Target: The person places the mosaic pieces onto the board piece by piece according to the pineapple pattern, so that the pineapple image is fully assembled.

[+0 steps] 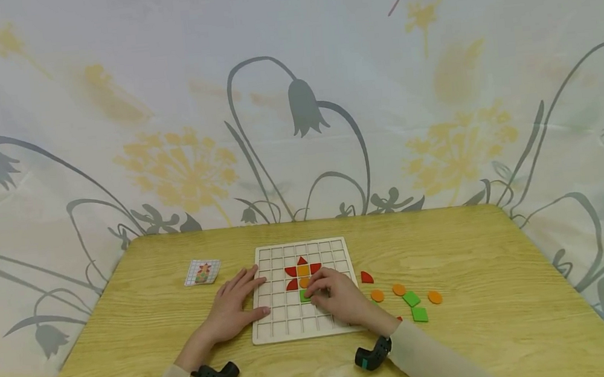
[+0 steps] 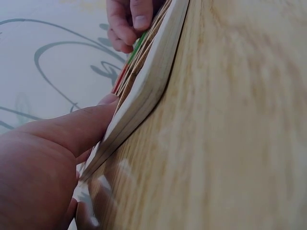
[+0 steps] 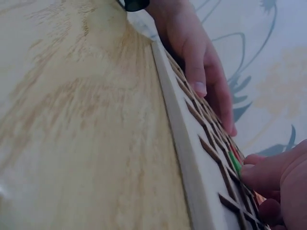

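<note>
At far left on a wooden tabletop (image 1: 103, 335), a small white card (image 1: 202, 272) printed with a grid and a coloured figure. To the right of the card, the left hand (image 1: 231, 307), palm down, fingers extended, thumb spread apart, tips resting on the board's left edge. Grip wide and loose there, with hold of nothing. Around that wrist, a black band (image 1: 216, 376).

In the middle, lying flat, a pale square board (image 1: 282, 325) divided into shallow cells. Set on it, from top down: a red triangle (image 1: 302, 261); an orange square (image 1: 302, 270) between two red quarter-circles (image 1: 290, 271); an orange circle (image 1: 304, 283) with another red quarter-circle at left; a green square (image 1: 304, 296) directly below.

Over the board's right half, the right hand (image 1: 339, 295), fingers bent, grip drawn nearly together, thumb and fingertips pinching the green square at its cell. Around that wrist, a second black band (image 1: 374, 354).

Right of the board, loose on the tabletop: one red quarter-circle, three orange circles (image 1: 377, 295), two green squares (image 1: 420, 314) and a red piece (image 1: 399, 319) partly hidden by the right forearm.
</note>
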Available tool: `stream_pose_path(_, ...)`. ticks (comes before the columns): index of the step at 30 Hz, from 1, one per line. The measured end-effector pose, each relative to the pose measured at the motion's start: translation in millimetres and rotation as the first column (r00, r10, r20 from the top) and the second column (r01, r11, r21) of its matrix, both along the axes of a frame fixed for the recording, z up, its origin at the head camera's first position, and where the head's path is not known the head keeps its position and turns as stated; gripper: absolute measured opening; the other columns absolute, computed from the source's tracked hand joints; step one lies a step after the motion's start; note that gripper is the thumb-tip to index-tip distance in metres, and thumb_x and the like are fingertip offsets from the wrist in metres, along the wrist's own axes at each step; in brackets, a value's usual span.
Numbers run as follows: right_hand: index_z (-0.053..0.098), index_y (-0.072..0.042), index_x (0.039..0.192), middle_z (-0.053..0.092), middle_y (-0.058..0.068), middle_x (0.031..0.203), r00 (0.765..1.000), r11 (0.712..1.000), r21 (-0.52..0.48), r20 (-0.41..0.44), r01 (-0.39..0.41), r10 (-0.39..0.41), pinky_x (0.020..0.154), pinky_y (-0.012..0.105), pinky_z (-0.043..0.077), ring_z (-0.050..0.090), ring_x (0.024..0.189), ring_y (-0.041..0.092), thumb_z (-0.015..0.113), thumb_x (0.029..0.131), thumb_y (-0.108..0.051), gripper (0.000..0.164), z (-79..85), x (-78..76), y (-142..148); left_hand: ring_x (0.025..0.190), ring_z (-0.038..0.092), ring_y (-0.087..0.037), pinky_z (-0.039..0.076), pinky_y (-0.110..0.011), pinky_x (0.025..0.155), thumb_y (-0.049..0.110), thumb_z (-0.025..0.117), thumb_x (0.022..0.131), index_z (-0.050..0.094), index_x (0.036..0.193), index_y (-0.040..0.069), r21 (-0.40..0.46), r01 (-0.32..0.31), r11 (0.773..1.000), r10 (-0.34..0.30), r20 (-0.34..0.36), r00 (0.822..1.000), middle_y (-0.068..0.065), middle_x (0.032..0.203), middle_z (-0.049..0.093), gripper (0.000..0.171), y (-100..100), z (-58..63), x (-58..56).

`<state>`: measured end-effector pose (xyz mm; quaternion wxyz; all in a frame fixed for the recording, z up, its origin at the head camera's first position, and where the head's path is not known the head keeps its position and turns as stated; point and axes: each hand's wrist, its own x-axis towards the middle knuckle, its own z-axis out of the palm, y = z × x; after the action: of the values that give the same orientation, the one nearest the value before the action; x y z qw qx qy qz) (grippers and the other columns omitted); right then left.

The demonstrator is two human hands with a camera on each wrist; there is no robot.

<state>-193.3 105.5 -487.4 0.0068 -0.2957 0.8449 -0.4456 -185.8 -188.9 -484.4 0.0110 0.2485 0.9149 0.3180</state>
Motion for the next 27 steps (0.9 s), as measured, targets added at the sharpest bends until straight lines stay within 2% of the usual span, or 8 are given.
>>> stream_pose_path(6, 0.077, -0.013, 0.097, 0.065, 0.000, 0.104, 1.000, 0.994, -0.108, 0.029, -0.001, 0.004, 0.072, 0.025, 0.048, 0.057, 0.085, 0.015, 0.070, 0.093, -0.005, 0.011, 6.0, -5.0, 14, 0.149, 0.017, -0.038, 0.012, -0.067, 0.111, 0.041, 0.069, 0.093, 0.050, 0.148, 0.011, -0.001, -0.003, 1.000, 0.003, -0.006, 1.000, -0.011, 0.162, 0.027, 0.065, 0, 0.3, -0.6)
stream_pose_path(12, 0.075, -0.009, 0.099, 0.066, 0.004, 0.104, 0.997, 0.987, -0.155, 0.069, 0.039, -0.028, 0.067, 0.025, 0.048, 0.057, 0.081, 0.016, 0.068, 0.095, -0.005, 0.009, 10.4, -5.2, 49, 0.150, 0.014, -0.036, 0.010, -0.065, 0.112, 0.042, 0.070, 0.092, 0.049, 0.149, 0.012, -0.021, -0.009, 1.000, 0.010, 0.024, 1.000, -0.009, 0.163, 0.024, 0.067, -1, -0.6, -1.3)
stream_pose_path(15, 0.074, -0.008, 0.099, 0.067, 0.002, 0.105, 0.995, 0.987, -0.143, 0.063, 0.079, -0.071, 0.068, 0.026, 0.049, 0.058, 0.081, 0.014, 0.068, 0.094, -0.004, 0.009, 12.8, -2.5, 73, 0.150, 0.015, -0.036, 0.011, -0.065, 0.112, 0.041, 0.070, 0.092, 0.049, 0.149, 0.012, -0.015, -0.011, 1.000, 0.011, 0.018, 1.000, -0.009, 0.163, 0.025, 0.067, -1, -1.6, -0.9)
stream_pose_path(19, 0.075, -0.010, 0.099, 0.068, 0.000, 0.104, 0.988, 0.985, -0.080, 0.007, 0.156, -0.156, 0.071, 0.027, 0.051, 0.059, 0.084, 0.012, 0.070, 0.093, -0.004, 0.010, 12.5, -0.8, 108, 0.149, 0.016, -0.037, 0.012, -0.066, 0.111, 0.041, 0.070, 0.092, 0.050, 0.148, 0.011, -0.009, -0.009, 1.000, 0.009, 0.002, 1.000, -0.009, 0.163, 0.026, 0.066, -1, -1.9, -2.2)
stream_pose_path(27, 0.075, -0.013, 0.100, 0.069, -0.001, 0.099, 0.949, 0.950, 0.027, -0.046, 0.312, -0.311, 0.070, 0.025, 0.050, 0.060, 0.082, 0.008, 0.071, 0.092, -0.006, 0.011, 5.6, 12.1, 175, 0.149, 0.016, -0.038, 0.012, -0.067, 0.111, 0.042, 0.069, 0.093, 0.050, 0.148, 0.011, -0.015, -0.004, 1.000, 0.004, 0.000, 1.000, -0.011, 0.162, 0.027, 0.065, -1, -2.1, -1.0)
